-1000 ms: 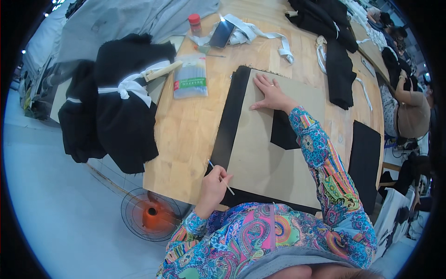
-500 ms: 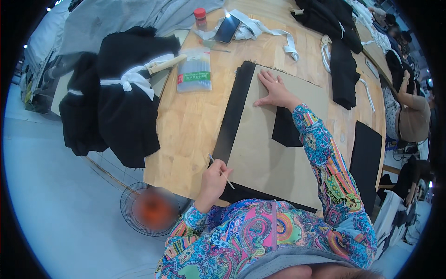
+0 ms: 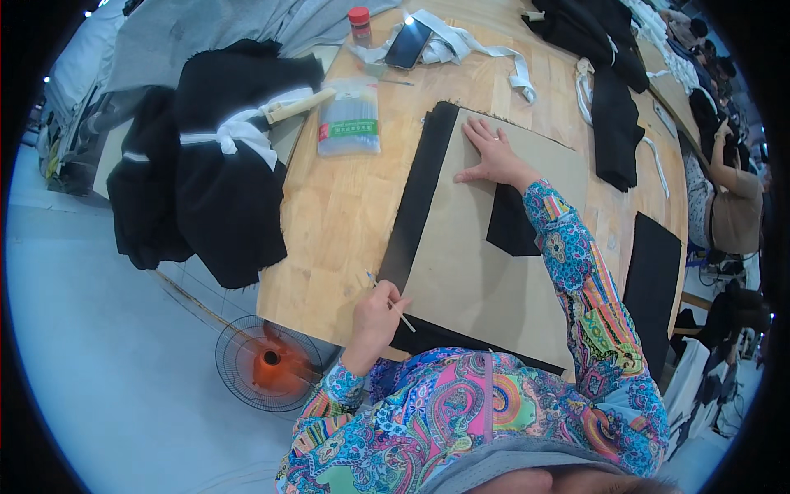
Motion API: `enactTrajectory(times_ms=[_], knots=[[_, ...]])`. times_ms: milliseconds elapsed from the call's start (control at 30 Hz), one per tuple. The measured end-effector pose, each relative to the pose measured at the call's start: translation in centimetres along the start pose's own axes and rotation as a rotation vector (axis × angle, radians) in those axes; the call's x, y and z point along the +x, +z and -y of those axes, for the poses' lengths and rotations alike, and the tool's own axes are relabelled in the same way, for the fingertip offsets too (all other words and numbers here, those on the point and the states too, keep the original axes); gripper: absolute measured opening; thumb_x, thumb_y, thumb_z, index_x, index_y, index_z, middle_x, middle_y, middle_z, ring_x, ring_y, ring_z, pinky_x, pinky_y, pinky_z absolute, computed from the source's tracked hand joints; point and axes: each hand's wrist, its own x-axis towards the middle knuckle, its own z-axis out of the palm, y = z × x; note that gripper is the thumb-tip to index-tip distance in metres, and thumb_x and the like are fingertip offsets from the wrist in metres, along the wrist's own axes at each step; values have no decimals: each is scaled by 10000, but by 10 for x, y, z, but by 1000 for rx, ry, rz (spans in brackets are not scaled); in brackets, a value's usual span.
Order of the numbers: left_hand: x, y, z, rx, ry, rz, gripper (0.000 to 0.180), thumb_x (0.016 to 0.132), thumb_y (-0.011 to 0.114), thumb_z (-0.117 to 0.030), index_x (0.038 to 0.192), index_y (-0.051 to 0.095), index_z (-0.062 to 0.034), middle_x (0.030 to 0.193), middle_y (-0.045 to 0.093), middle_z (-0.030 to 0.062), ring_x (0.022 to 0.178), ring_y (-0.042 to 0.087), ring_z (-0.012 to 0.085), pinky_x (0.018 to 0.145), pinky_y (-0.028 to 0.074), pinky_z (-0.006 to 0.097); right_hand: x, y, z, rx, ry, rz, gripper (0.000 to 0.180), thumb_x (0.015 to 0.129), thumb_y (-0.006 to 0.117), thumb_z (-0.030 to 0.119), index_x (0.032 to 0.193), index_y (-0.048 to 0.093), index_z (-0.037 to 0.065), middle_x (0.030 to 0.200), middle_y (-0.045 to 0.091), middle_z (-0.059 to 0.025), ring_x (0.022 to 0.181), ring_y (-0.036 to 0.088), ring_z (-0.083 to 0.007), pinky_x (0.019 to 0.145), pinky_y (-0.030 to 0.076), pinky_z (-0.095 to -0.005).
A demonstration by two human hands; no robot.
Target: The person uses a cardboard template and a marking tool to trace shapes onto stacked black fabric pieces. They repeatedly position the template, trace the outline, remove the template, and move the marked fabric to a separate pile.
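A tan card pattern (image 3: 461, 247) lies flat over black fabric (image 3: 424, 181), whose dark edge shows along the pattern's left and lower sides. Through a cut-out in the card, a black patch shows near my right forearm. My right hand (image 3: 494, 156) rests open on the upper part of the card, fingers spread and thumb out to the left. At the card's lower left corner, my left hand (image 3: 378, 315) is closed around a slim pale pen (image 3: 401, 315). One end of the pen points up and left over the bare wood.
Tied black fabric bundles (image 3: 226, 198) stand left of the wooden table (image 3: 321, 239). A plastic packet of pens (image 3: 350, 123), a phone (image 3: 407, 45), a red-capped jar (image 3: 360, 26) and white strips lie beyond. A fan (image 3: 267, 366) is below left. Another person (image 3: 735, 206) works at right.
The pen has turned slightly in my left hand, its upper end now a little farther from the fabric edge. My right hand keeps its place on the card. The whole view has shifted slightly.
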Motion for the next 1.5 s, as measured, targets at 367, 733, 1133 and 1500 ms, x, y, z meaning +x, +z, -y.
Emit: enactTrajectory(times_ms=[367,733,1133,1500], knots=[[1,-4,-5,15,-31,33,211,784,713,-129,814,529,-30,665,537,72,568,512,162,525,418,309,0,2,-4,-6,-12,-33,1166,595,729,658,1444,252,17,1526,178,-177,1427,108,-319,1129,82,-526],[102,40,-75,320,723,76,239,722,677,-76,893,528,0,939,599,165,933,555,334,796,457,412,-1,4,-3,2,-4,-34,1158,582,747,635,1440,263,26,1520,186,-184,1426,110,-322,1121,91,-552],[120,61,-94,649,607,181,243,701,745,-141,761,535,-34,774,604,141,845,593,315,702,494,420,-52,-3,-51,110,4,-289,865,702,732,495,1343,416,8,1470,299,-185,1390,225,-333,1122,140,-531],[127,59,-95,689,509,215,202,803,673,-204,888,602,-35,767,605,165,788,615,324,680,505,408,-183,2,-54,-82,210,-145,862,558,848,312,1273,487,-4,1388,430,-111,1336,345,-275,1122,100,-583]])
